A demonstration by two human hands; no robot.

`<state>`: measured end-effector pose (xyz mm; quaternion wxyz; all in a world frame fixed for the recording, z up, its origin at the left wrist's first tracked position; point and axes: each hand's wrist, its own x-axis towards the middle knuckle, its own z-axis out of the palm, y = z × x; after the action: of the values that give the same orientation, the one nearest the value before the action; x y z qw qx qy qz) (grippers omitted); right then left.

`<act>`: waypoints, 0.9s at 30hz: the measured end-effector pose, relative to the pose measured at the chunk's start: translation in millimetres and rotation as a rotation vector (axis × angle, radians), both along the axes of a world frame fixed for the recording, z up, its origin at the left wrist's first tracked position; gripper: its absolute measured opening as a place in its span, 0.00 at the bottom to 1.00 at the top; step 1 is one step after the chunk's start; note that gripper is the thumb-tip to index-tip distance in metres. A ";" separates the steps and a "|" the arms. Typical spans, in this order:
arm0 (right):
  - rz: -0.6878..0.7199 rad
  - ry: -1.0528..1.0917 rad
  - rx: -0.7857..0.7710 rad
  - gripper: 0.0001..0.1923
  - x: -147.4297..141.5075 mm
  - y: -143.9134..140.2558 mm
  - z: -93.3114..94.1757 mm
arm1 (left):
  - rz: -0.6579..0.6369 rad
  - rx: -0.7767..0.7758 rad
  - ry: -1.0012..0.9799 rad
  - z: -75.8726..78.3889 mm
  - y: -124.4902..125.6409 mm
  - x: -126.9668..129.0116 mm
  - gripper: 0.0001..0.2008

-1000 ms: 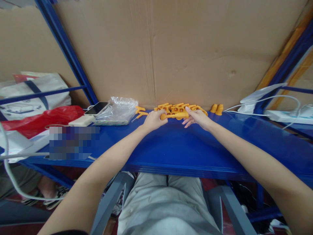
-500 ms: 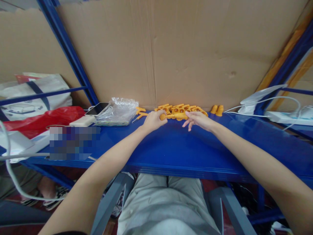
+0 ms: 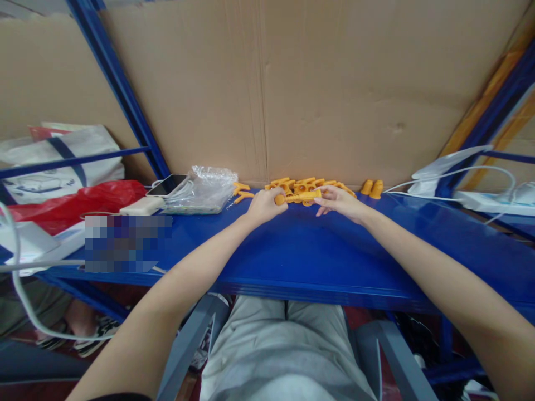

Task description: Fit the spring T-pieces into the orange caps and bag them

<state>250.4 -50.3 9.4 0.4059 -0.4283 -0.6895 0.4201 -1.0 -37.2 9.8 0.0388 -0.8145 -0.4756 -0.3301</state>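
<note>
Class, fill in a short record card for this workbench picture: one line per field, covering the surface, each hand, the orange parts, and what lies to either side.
surface: blue shelf backed by cardboard
left hand: closed on one end of an orange bar
right hand: fingers on the bar's other end
behind the hands: row of orange plastic parts against the cardboard
far right of row: two orange caps, upright
left side: clear plastic bag, phone, red bag
right side: white cables

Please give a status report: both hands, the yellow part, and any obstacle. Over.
Left hand and right hand each grip one end of a yellow plastic rod. Rod held just above the blue shelf, before the yellow parts pile. Nothing in the way.
</note>
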 end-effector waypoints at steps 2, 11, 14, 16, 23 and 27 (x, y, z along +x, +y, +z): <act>-0.006 -0.001 0.034 0.21 1.1 0.6 -0.6 | 0.001 0.019 0.010 -0.2 -0.7 0.2 0.13; -0.020 0.006 0.037 0.18 -0.1 -2.0 0.8 | -0.002 0.022 0.005 0.9 -3.8 0.9 0.13; -0.031 -0.002 0.029 0.17 -1.4 -3.0 1.0 | -0.027 0.051 0.004 -1.1 -1.7 -0.2 0.12; -0.044 -0.014 0.021 0.16 -2.4 -4.2 1.5 | -0.036 0.069 0.002 -2.7 0.0 -1.0 0.12; -0.038 -0.025 0.028 0.17 -1.8 -3.4 -0.1 | -0.055 0.104 -0.003 -6.5 4.5 -2.6 0.12; -0.033 -0.029 0.032 0.18 -0.9 -1.7 -1.9 | -0.049 0.123 -0.001 -7.1 5.6 -2.8 0.12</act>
<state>249.5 -52.0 7.5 0.4097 -0.4389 -0.6948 0.3960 -3.9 -31.6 2.8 0.0800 -0.8218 -0.4343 -0.3600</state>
